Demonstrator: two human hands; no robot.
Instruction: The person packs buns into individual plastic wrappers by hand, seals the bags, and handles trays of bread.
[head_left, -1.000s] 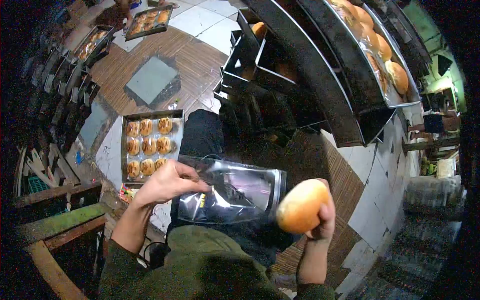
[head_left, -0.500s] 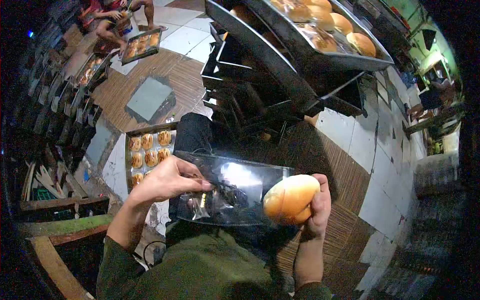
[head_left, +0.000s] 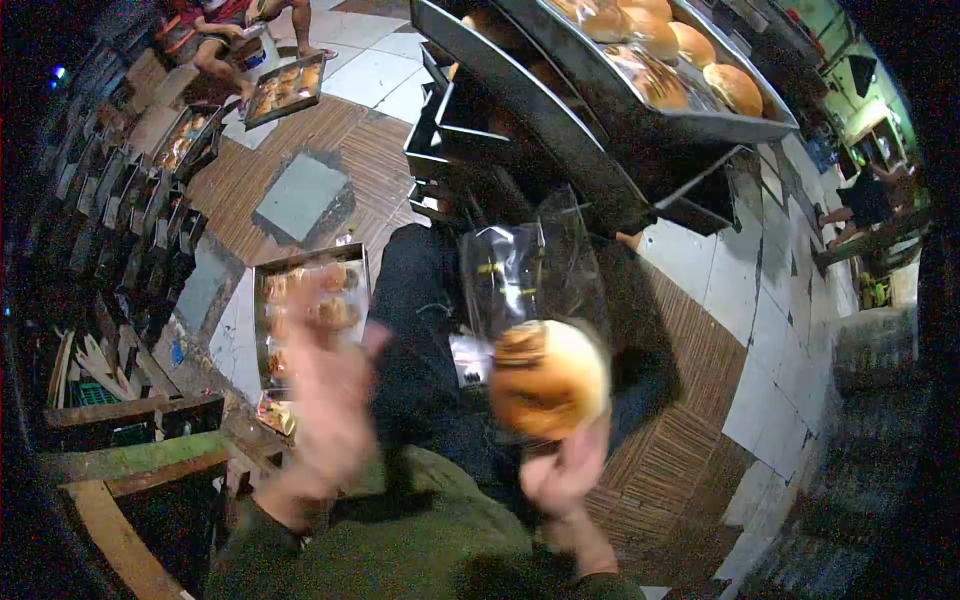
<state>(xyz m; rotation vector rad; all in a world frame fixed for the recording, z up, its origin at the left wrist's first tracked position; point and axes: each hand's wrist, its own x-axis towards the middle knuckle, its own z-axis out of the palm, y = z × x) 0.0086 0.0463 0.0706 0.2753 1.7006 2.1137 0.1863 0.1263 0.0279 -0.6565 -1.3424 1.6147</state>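
Your right hand [head_left: 567,472] clamps its fingers round the bun [head_left: 548,385], clear bag [head_left: 512,272] just beyond; your left hand's [head_left: 330,390] blurred fingers are unreadable.

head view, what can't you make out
Head view:
Left hand: motion blur hides whether its fingers hold anything.
Small buns in the floor tray: partly behind that hand.
Plastic bag: yellow print too small to read.
Right hand: some fingers hidden behind the bun.
Person: head beyond the top edge.

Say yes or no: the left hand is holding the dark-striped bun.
No, the dark-striped bun is in the right hand, and the left hand is apart from it.
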